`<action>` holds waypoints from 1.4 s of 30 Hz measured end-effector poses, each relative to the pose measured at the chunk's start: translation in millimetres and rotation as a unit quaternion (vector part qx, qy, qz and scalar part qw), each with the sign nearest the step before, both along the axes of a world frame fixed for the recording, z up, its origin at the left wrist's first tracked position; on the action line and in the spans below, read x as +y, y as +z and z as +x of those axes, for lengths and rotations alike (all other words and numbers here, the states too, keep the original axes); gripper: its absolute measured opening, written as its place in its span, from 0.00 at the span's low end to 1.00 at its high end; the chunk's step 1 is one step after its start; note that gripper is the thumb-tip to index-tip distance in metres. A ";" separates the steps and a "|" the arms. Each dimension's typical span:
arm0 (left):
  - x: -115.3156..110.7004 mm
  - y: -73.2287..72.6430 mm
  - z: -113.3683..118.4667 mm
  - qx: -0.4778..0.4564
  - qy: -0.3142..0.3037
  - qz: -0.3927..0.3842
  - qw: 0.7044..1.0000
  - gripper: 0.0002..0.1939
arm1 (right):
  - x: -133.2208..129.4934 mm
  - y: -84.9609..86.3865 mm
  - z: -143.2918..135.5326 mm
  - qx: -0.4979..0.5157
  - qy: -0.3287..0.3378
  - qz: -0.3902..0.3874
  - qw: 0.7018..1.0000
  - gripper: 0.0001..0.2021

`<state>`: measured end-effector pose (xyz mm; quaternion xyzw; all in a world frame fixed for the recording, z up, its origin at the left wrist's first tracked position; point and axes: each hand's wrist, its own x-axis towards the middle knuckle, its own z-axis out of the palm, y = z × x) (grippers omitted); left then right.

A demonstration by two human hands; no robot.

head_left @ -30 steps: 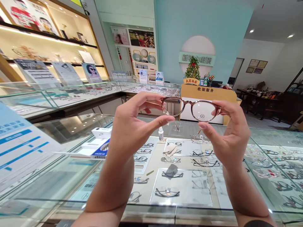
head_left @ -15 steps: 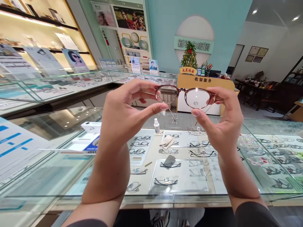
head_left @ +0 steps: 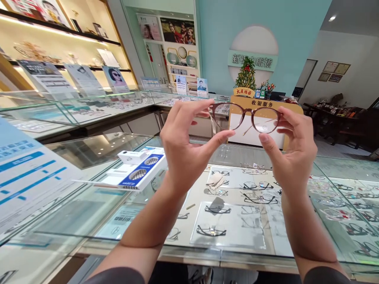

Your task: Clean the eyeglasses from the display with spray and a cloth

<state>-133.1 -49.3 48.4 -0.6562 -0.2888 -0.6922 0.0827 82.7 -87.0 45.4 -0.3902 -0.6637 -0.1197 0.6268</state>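
A pair of eyeglasses (head_left: 248, 111) with dark reddish-brown round rims and thin metal temples is held up in the air over the glass counter. My left hand (head_left: 189, 138) pinches its left end, thumb below the lens and fingers above. At the other end, my right hand (head_left: 291, 150) grips the rim corner between thumb and fingers. A small tag hangs by the left temple. Below the hands, a folded beige cloth (head_left: 216, 180) lies on the counter. Several dark-framed glasses (head_left: 211, 230) are seen in the case beneath the glass.
On the left of the counter stand a white and blue box (head_left: 142, 173) and a large printed sheet (head_left: 32, 173). Further back are the cashier desk (head_left: 263, 103), a potted plant (head_left: 245, 75) and lit shelves (head_left: 71, 29). Glass display cases run along the left and right.
My view has swung slightly left. The eyeglasses have turned, so the rims face differently and the temples point another way. The white bottle is now hidden behind my left hand.
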 end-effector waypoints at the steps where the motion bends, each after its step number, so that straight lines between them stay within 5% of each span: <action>1: 3.1 -1.9 1.6 -0.001 -0.008 0.002 1.000 0.29 | 2.2 -1.5 -0.9 0.001 -0.012 0.020 1.000 0.26; 6: 17.7 -12.4 12.1 -0.009 -0.041 0.011 0.999 0.35 | 14.1 -8.5 -2.0 -0.003 -0.065 0.083 0.994 0.28; 22: 47.8 -25.4 21.6 -0.057 -0.128 0.007 0.990 0.38 | 13.4 -15.5 -11.1 -0.002 -0.062 0.106 0.992 0.27; 25: 51.4 -28.5 21.1 -0.067 -0.132 0.034 0.988 0.39 | 15.8 -15.5 -13.9 0.032 -0.010 0.115 0.993 0.23; 32: 43.3 -32.5 22.3 -0.053 -0.055 0.138 0.988 0.36 | 31.6 -19.5 -9.8 0.192 0.170 -0.012 0.967 0.15; 35: 45.3 -31.6 22.6 -0.046 -0.096 0.129 0.986 0.35 | 32.8 -19.3 -8.0 0.220 0.189 -0.024 0.957 0.14; 42: 73.5 -37.4 23.4 -0.055 -0.063 0.115 0.990 0.45 | 28.0 -14.9 -10.5 0.219 0.147 0.035 0.964 0.09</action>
